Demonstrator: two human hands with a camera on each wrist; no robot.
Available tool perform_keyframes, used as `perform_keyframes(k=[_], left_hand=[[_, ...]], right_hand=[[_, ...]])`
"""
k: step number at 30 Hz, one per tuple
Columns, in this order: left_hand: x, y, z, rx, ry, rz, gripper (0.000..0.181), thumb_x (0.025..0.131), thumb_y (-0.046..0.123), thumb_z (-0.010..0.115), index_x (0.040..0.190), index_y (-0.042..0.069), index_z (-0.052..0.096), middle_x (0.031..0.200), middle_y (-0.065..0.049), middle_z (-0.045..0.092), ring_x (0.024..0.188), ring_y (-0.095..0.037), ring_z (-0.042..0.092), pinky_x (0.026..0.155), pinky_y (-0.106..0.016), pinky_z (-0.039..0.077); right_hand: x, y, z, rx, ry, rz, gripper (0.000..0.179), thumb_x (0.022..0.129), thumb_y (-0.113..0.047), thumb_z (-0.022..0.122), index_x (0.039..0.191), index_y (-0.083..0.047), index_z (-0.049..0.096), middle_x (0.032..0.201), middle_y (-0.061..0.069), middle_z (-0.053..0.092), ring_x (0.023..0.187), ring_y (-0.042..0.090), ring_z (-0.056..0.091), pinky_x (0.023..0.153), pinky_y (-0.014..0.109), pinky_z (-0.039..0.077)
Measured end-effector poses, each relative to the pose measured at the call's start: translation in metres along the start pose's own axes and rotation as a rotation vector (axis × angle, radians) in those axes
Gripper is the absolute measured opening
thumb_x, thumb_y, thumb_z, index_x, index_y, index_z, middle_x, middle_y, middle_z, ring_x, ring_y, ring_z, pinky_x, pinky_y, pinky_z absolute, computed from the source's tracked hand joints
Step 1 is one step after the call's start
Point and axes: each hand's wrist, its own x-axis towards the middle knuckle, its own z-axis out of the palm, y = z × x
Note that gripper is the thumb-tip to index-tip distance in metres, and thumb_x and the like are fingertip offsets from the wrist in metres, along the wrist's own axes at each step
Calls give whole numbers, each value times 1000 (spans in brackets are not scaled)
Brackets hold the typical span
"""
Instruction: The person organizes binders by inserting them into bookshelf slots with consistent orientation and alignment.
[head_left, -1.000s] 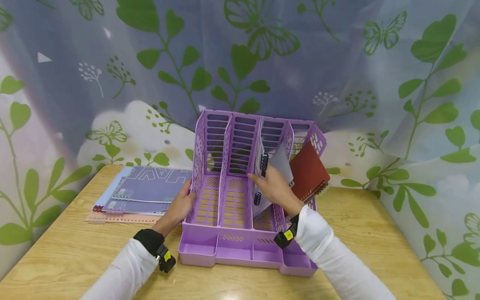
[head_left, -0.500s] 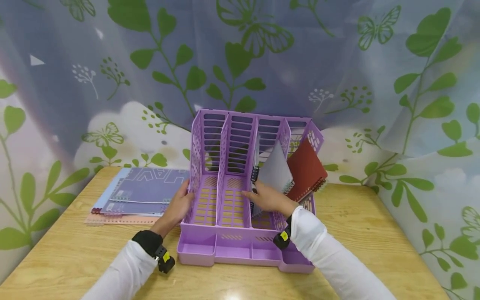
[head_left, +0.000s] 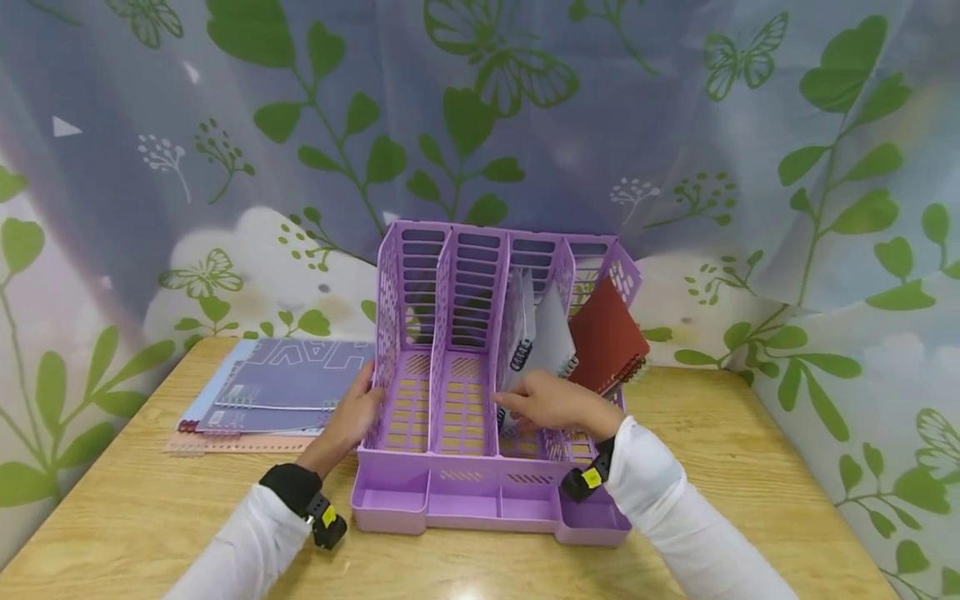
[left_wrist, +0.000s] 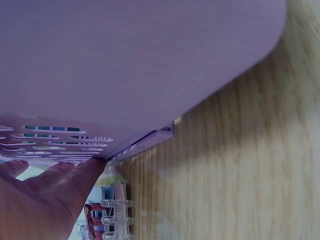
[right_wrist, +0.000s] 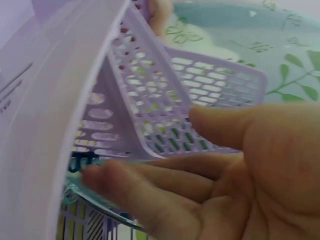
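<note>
A purple desk file organizer [head_left: 487, 518] with upright compartments stands on the table. My left hand [head_left: 351, 417] rests against its left outer wall; in the left wrist view the fingers [left_wrist: 75, 182] lie along the slotted side. Inside the third compartment lean a black-ringed spiral notebook [head_left: 517, 312] and a grey spiral notebook [head_left: 552, 329]. Over that compartment's lower front, my right hand [head_left: 555, 402] reaches in beside the notebooks. The right wrist view shows its thumb apart from the fingers [right_wrist: 165, 200], with nothing gripped between. A red spiral notebook [head_left: 607, 333] leans in the rightmost compartment.
Left of the organizer lies a flat stack of spiral notebooks, a blue-violet notebook [head_left: 296, 383] on top and a peach notebook [head_left: 255, 443] underneath. A patterned curtain [head_left: 480, 108] hangs right behind the wooden table [head_left: 720, 467].
My right hand has slid down and off the black-ringed notebook's spine. That notebook has tipped to the right, toward the grey one. The left hand stays at the organizer's side.
</note>
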Motion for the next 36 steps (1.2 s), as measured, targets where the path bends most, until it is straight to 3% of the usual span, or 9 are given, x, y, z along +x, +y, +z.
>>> perform_keyframes(k=[3, 5, 8, 14, 20, 24, 29, 32, 36], left_hand=[[2, -1, 0, -13, -11, -14, 58, 97, 4, 30, 152, 0, 11, 145, -32, 29, 125, -45, 37, 107, -54, 27], [2, -1, 0, -17, -13, -16, 58, 97, 3, 30, 152, -1, 10, 145, -33, 28, 126, -45, 35, 108, -54, 25], [1, 0, -1, -17, -14, -14, 58, 97, 3, 30, 152, -1, 10, 145, -33, 28, 127, -45, 34, 108, -53, 25], [-4, 1, -1, -11, 2, 0, 59, 97, 4, 31, 152, 1, 10, 142, -32, 33, 124, -45, 38, 105, -54, 29], [-2, 0, 1, -24, 1, 24, 57, 96, 3, 31, 151, 0, 15, 130, -36, 43, 112, -49, 48, 97, -57, 38], [-3, -1, -1, -25, 6, 20, 57, 96, 3, 31, 151, 0, 16, 130, -36, 43, 111, -48, 48, 97, -57, 38], [-5, -1, -4, -23, 15, 8, 56, 96, 4, 31, 150, 1, 17, 131, -35, 43, 112, -47, 48, 97, -56, 38], [-5, 1, -3, -37, 7, 5, 55, 97, 5, 31, 150, 1, 18, 129, -35, 45, 110, -48, 49, 94, -55, 40], [-4, 4, 0, -47, -2, -5, 56, 97, 5, 31, 151, 2, 16, 126, -37, 47, 106, -48, 51, 91, -55, 44]], right_hand=[[-17, 3, -4, 79, -23, 2, 44, 102, -29, 46, 68, -3, 56, 69, 2, 58, 72, 14, 64, 69, 29, 54], [-29, 7, -8, 118, -5, -1, 39, 101, -28, 47, 89, 4, 66, 84, 8, 64, 81, 20, 66, 72, 30, 55], [-49, 17, -17, 171, 57, 0, 41, 101, -26, 48, 121, 9, 59, 112, 21, 64, 97, 29, 66, 77, 35, 56], [-85, 44, -36, 158, 177, 15, 36, 101, -22, 48, 117, 9, 59, 97, 16, 68, 84, 26, 67, 70, 40, 57], [-108, 71, -40, 48, 331, 144, 32, 98, -30, 54, 98, -1, 67, 79, 5, 65, 74, 19, 61, 64, 35, 53], [-106, 89, -33, 24, 404, 211, 39, 95, -41, 56, 97, -3, 64, 83, 9, 64, 73, 21, 61, 61, 34, 53], [-85, 109, -18, 150, 348, 143, 65, 97, -40, 53, 139, 6, 37, 129, 29, 48, 107, 39, 57, 76, 43, 55], [-73, 115, -8, 174, 315, 20, 64, 102, -26, 46, 149, 4, 16, 146, 31, 28, 128, 46, 37, 96, 53, 42], [-66, 117, 2, 129, 353, -52, 56, 102, -5, 35, 150, 4, 8, 149, 32, 19, 135, 47, 21, 108, 59, 20]])
